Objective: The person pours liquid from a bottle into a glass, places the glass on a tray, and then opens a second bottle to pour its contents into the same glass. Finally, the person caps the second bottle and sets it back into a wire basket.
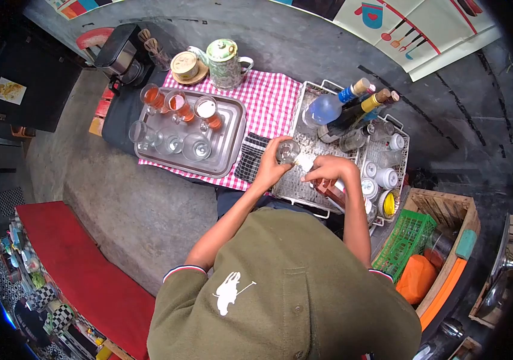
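My left hand (272, 163) is wrapped round a small clear glass (288, 150), its mouth turned up toward me, above the white wire rack (291, 191). Just to the right, my right hand (336, 168) grips a bottle of reddish-brown liquid (330, 190). The bottle is tilted, and a whitish part (304, 162) at its upper end is close beside the glass. Fingers hide much of the bottle. A black-and-white checked cloth (250, 157) lies left of my left hand.
A metal tray (229, 150) bears several glasses, three with red drink. Behind it are a patterned lidded jug (223, 66), a lidded cup (185, 64) and a coffee maker (121, 57). Tall bottles (352, 114) and white-lidded jars (386, 178) crowd the rack. A wooden crate (469, 210) stands right.
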The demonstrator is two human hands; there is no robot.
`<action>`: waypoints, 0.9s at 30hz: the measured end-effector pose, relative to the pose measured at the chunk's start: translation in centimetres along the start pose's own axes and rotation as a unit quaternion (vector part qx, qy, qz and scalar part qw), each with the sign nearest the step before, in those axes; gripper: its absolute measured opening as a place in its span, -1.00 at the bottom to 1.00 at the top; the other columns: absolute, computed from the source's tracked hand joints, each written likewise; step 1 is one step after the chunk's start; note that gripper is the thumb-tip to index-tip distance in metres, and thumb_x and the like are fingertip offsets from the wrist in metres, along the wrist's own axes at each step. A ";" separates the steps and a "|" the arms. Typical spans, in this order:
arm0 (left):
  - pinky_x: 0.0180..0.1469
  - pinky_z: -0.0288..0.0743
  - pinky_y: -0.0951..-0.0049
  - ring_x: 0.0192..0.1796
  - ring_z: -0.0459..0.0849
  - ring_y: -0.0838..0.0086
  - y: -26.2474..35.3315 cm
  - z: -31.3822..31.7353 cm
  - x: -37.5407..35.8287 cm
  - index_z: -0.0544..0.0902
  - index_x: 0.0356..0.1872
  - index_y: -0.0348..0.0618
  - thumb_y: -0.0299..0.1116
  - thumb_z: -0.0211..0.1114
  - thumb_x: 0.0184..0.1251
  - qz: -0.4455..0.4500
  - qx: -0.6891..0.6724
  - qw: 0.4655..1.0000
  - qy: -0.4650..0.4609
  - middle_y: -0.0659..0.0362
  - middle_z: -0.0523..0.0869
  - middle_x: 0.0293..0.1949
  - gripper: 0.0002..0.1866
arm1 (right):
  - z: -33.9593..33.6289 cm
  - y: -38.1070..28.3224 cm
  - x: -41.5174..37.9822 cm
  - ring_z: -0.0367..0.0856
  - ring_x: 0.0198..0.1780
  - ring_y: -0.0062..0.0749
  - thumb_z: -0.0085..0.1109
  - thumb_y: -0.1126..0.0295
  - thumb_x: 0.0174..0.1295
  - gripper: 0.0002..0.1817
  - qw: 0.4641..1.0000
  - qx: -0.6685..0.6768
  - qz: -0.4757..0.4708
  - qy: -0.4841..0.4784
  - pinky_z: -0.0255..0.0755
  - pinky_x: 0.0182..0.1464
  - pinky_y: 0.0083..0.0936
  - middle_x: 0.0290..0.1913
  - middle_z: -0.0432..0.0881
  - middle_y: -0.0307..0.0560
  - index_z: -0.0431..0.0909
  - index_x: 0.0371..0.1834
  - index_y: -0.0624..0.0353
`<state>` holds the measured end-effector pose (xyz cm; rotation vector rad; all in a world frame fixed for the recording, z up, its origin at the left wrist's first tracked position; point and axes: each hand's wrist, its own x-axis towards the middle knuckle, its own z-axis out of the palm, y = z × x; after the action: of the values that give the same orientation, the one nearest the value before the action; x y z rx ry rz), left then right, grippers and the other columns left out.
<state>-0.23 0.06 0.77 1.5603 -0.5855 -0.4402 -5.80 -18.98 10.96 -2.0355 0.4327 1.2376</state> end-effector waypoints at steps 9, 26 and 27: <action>0.21 0.47 0.40 0.18 0.59 0.36 -0.2 -0.1 0.2 0.50 0.23 -0.15 -0.72 0.41 -0.14 0.002 -0.009 1.000 -0.010 0.11 0.55 0.15 -0.26 | -0.3 -0.3 -0.1 0.75 -0.36 -0.35 0.39 -0.17 0.05 -0.35 1.000 -0.025 0.010 0.005 0.64 -0.34 -0.43 -0.33 0.76 0.00 0.72 -0.25 0.35; 0.22 0.47 0.38 0.19 0.58 0.34 -0.4 0.1 0.1 0.50 0.23 -0.14 -0.72 0.41 -0.14 -0.006 -0.020 1.000 -0.018 0.12 0.53 0.15 -0.26 | 0.2 -0.3 -0.5 0.76 -0.34 -0.33 0.35 -0.24 0.04 -0.29 1.000 -0.009 0.002 0.007 0.66 -0.34 -0.42 -0.32 0.76 0.05 0.73 -0.26 0.35; 0.22 0.47 0.38 0.19 0.58 0.34 -0.5 0.1 0.1 0.49 0.23 -0.14 -0.73 0.41 -0.14 -0.007 -0.023 1.000 -0.018 0.12 0.53 0.15 -0.26 | 0.2 -0.4 -0.6 0.76 -0.35 -0.34 0.35 -0.24 0.05 -0.30 1.000 -0.002 -0.002 0.007 0.66 -0.35 -0.42 -0.32 0.76 0.05 0.74 -0.26 0.35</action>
<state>-0.17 -0.11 0.28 1.5153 -0.5877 -0.4899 -5.98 -18.67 11.59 -2.0489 0.4330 1.2242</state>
